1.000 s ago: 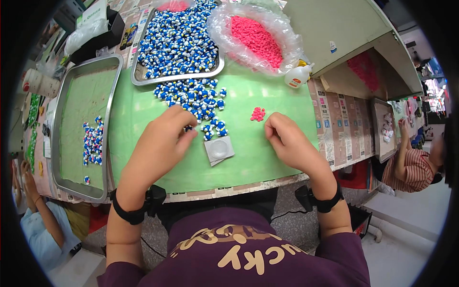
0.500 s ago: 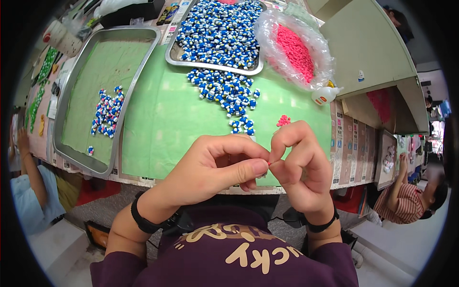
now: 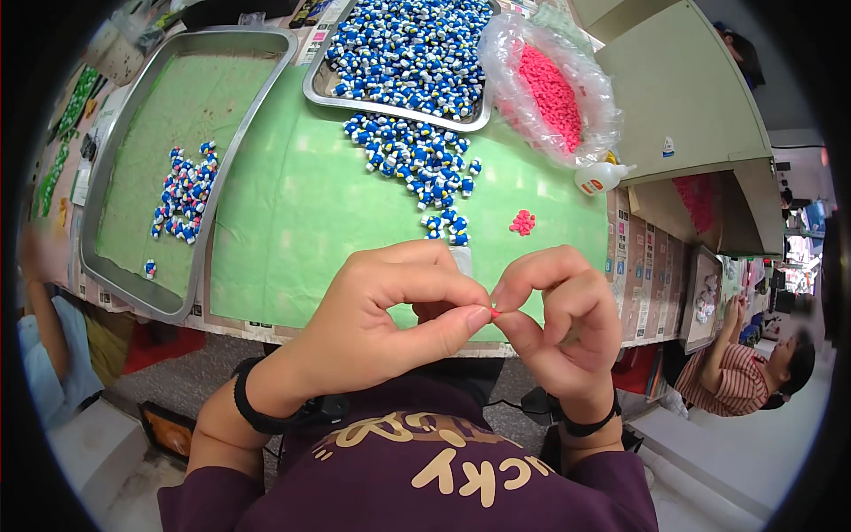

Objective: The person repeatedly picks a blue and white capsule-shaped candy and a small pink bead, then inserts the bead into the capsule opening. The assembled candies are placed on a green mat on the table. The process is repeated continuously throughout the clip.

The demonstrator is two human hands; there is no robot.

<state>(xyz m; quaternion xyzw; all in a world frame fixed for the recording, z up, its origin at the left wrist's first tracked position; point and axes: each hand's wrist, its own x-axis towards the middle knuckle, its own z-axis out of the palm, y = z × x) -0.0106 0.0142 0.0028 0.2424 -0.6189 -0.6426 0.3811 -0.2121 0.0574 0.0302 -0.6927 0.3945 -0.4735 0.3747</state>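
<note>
Left hand [image 3: 370, 310] and right hand [image 3: 578, 321] have met, right grip pinching a pink piece [image 3: 495, 312], left closed, contents hidden

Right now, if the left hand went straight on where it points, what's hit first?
The small pink piece, apparently pinched by the right hand, then that hand itself. Any gap between left hand and piece is too small to judge.

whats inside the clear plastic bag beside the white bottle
The clear plastic bag holds a heap of small pink pieces, visible through its open top. Anything beneath the top layer is covered, as is the bag's bottom.
</note>
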